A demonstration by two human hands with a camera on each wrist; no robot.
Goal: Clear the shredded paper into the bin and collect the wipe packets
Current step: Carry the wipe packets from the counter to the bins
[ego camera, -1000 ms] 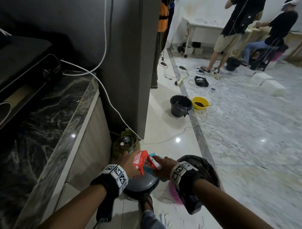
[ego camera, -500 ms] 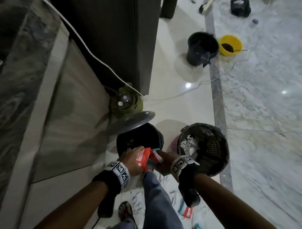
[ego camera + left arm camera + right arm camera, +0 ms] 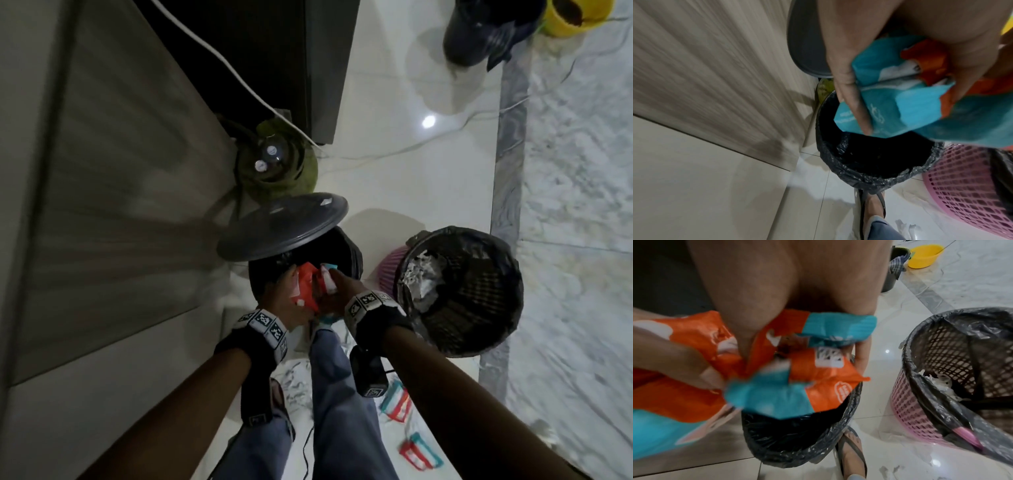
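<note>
Head view: both hands meet over the open black-lined bin (image 3: pixel 346 253), its grey lid (image 3: pixel 281 228) tilted up behind them. The left hand (image 3: pixel 281 301) and right hand (image 3: pixel 337 291) each have fingers curled round the same bunch of wipe packets (image 3: pixel 308 284), held just above the bin's mouth. Half a second earlier the bunch sat nearer the bin's near rim; now it is over the opening, and the camera looks more steeply down. To the right stands a pink mesh basket (image 3: pixel 390 265) with shredded paper (image 3: pixel 421 281) inside its dark liner. Two more packets (image 3: pixel 397 406) lie on the floor by the person's leg.

Left wrist view: the left hand's fingers (image 3: pixel 849 91) wrap a crumpled teal and orange packet (image 3: pixel 900 100) directly above the bin (image 3: pixel 869 177).

Right wrist view: the right hand (image 3: pixel 787 288) pinches crinkled orange-and-teal packets (image 3: pixel 793 369), white print on them, over the bin (image 3: pixel 797 443); the basket (image 3: pixel 920 418) is just beside.
</note>
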